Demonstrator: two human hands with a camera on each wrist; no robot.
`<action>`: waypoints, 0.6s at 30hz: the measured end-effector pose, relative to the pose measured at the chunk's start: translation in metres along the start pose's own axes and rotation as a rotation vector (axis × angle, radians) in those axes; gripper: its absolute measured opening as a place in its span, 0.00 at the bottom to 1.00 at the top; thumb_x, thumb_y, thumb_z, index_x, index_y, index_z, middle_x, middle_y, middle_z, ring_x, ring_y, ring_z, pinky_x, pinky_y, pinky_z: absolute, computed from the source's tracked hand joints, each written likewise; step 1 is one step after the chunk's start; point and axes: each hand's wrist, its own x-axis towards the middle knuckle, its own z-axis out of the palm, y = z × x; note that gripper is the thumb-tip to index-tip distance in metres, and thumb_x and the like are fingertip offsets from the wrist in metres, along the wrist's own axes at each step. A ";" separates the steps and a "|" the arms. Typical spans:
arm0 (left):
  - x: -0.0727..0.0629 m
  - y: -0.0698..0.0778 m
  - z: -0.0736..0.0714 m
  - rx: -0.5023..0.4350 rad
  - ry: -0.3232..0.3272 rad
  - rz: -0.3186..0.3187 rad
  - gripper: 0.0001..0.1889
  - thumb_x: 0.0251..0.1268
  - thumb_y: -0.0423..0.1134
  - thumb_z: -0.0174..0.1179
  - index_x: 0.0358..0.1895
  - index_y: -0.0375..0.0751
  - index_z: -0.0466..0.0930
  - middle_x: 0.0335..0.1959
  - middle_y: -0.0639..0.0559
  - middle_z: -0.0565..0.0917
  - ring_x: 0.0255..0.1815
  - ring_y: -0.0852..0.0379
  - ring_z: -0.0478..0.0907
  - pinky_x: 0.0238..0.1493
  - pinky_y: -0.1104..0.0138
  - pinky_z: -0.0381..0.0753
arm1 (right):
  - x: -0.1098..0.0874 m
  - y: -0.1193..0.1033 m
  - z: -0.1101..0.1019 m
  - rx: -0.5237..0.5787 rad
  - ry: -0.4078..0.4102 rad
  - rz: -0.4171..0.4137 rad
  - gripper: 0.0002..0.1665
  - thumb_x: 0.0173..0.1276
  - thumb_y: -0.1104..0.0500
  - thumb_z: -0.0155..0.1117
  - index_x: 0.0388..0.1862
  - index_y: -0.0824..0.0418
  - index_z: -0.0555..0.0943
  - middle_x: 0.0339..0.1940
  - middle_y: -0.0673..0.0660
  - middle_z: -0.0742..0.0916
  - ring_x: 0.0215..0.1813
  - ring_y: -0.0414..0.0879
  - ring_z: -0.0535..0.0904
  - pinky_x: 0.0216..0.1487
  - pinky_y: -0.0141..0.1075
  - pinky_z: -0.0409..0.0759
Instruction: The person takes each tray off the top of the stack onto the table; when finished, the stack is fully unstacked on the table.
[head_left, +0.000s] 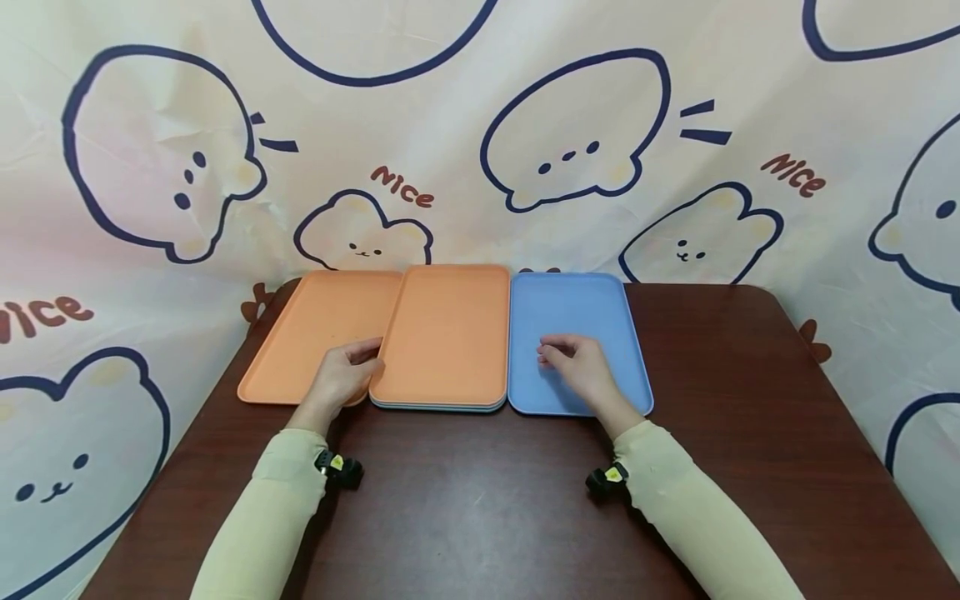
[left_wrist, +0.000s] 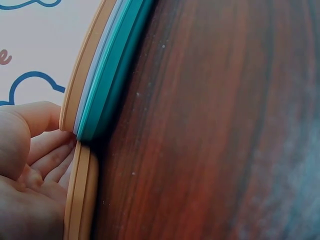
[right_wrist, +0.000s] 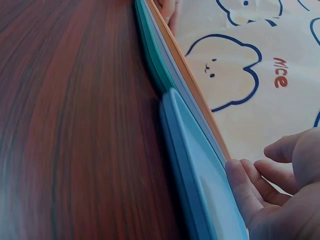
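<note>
In the head view, my left hand (head_left: 341,379) is over the left orange tray (head_left: 315,333), its fingertips at the left edge of the middle stack. The top orange tray (head_left: 446,333) of that stack lies over a lavender tray (left_wrist: 88,85) and a teal tray (left_wrist: 107,90). The left wrist view has the thumb at the top orange rim, with the other fingers lower beside the stack. My right hand (head_left: 577,367) hovers over the blue tray (head_left: 573,304), fingers loosely curled around nothing. The blue tray's left edge runs close along the stack.
The trays lie in a row at the far side of a dark brown wooden table (head_left: 465,500). A cream cloth (head_left: 450,125) with cartoon bears hangs behind it. A small black camera (head_left: 347,472) sits at the left wrist and another camera (head_left: 606,482) at the right.
</note>
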 end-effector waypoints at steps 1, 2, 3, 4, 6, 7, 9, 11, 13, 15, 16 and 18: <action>0.000 0.000 0.000 -0.001 0.000 -0.001 0.29 0.80 0.36 0.60 0.80 0.38 0.71 0.80 0.35 0.73 0.82 0.41 0.69 0.54 0.82 0.74 | 0.001 0.000 0.004 0.002 -0.004 0.000 0.20 0.81 0.62 0.64 0.64 0.73 0.84 0.53 0.70 0.92 0.49 0.51 0.92 0.54 0.38 0.91; 0.000 0.000 0.000 0.000 0.000 0.000 0.29 0.80 0.36 0.60 0.80 0.38 0.71 0.80 0.35 0.73 0.82 0.41 0.69 0.54 0.82 0.74 | 0.003 0.000 0.008 -0.001 -0.010 -0.001 0.20 0.81 0.62 0.64 0.64 0.73 0.84 0.53 0.70 0.92 0.49 0.52 0.93 0.54 0.38 0.91; 0.000 0.000 0.000 0.003 0.001 -0.001 0.29 0.80 0.36 0.60 0.80 0.38 0.71 0.80 0.35 0.73 0.82 0.41 0.69 0.53 0.83 0.74 | 0.004 0.000 0.012 -0.002 -0.018 0.001 0.20 0.81 0.62 0.64 0.65 0.73 0.84 0.52 0.70 0.92 0.49 0.53 0.92 0.54 0.39 0.91; 0.000 0.000 0.000 0.004 0.001 0.000 0.29 0.80 0.36 0.60 0.80 0.38 0.71 0.80 0.35 0.73 0.82 0.41 0.69 0.53 0.83 0.74 | 0.005 0.000 0.016 -0.006 -0.025 0.005 0.20 0.81 0.62 0.64 0.65 0.73 0.84 0.52 0.70 0.92 0.50 0.54 0.92 0.54 0.40 0.91; 0.000 0.000 0.001 0.004 0.001 0.002 0.29 0.79 0.36 0.59 0.80 0.38 0.71 0.80 0.35 0.73 0.82 0.41 0.69 0.53 0.83 0.75 | 0.006 -0.001 0.023 -0.018 -0.037 0.012 0.21 0.81 0.61 0.64 0.65 0.72 0.84 0.52 0.70 0.92 0.51 0.56 0.92 0.55 0.41 0.91; 0.000 -0.001 0.001 0.004 0.001 0.004 0.29 0.79 0.36 0.59 0.80 0.37 0.71 0.80 0.34 0.73 0.82 0.41 0.70 0.53 0.83 0.75 | 0.006 -0.001 0.026 -0.028 -0.041 0.014 0.21 0.81 0.61 0.64 0.66 0.72 0.84 0.52 0.69 0.92 0.51 0.56 0.92 0.55 0.42 0.91; 0.001 -0.001 0.001 0.003 0.000 0.006 0.29 0.79 0.36 0.59 0.80 0.37 0.71 0.80 0.34 0.73 0.82 0.41 0.70 0.54 0.82 0.75 | 0.008 -0.002 0.032 -0.047 -0.042 0.022 0.21 0.81 0.60 0.63 0.66 0.70 0.84 0.53 0.68 0.92 0.50 0.56 0.93 0.55 0.43 0.91; 0.001 -0.002 0.001 0.001 -0.001 0.002 0.29 0.80 0.36 0.59 0.80 0.37 0.71 0.80 0.35 0.73 0.82 0.41 0.69 0.54 0.82 0.75 | 0.009 -0.003 0.037 -0.069 -0.039 0.022 0.21 0.81 0.59 0.64 0.66 0.69 0.84 0.54 0.68 0.91 0.48 0.55 0.93 0.52 0.42 0.90; 0.001 -0.002 0.001 0.006 -0.001 0.002 0.29 0.80 0.36 0.59 0.81 0.37 0.71 0.80 0.35 0.73 0.83 0.41 0.69 0.55 0.81 0.75 | 0.011 -0.004 0.042 -0.082 -0.033 0.022 0.22 0.81 0.58 0.65 0.66 0.69 0.84 0.54 0.67 0.91 0.44 0.52 0.93 0.49 0.39 0.89; 0.001 -0.002 0.000 0.011 -0.001 -0.001 0.29 0.80 0.36 0.59 0.81 0.38 0.70 0.80 0.35 0.73 0.83 0.41 0.69 0.57 0.80 0.76 | 0.013 -0.004 0.047 -0.085 -0.032 0.025 0.22 0.80 0.58 0.65 0.66 0.69 0.85 0.53 0.67 0.91 0.40 0.49 0.91 0.44 0.36 0.88; 0.001 -0.002 0.000 0.013 0.002 -0.004 0.29 0.80 0.36 0.59 0.81 0.38 0.71 0.80 0.35 0.73 0.83 0.41 0.69 0.58 0.79 0.77 | 0.014 -0.005 0.049 -0.084 -0.029 0.024 0.22 0.79 0.59 0.66 0.65 0.69 0.85 0.52 0.67 0.91 0.38 0.49 0.90 0.42 0.35 0.87; 0.000 -0.002 0.000 0.015 0.001 -0.001 0.29 0.80 0.36 0.59 0.80 0.38 0.71 0.80 0.35 0.73 0.83 0.41 0.69 0.60 0.77 0.77 | 0.015 -0.006 0.053 -0.095 -0.019 0.019 0.22 0.78 0.59 0.67 0.64 0.70 0.86 0.50 0.66 0.91 0.38 0.47 0.88 0.40 0.33 0.84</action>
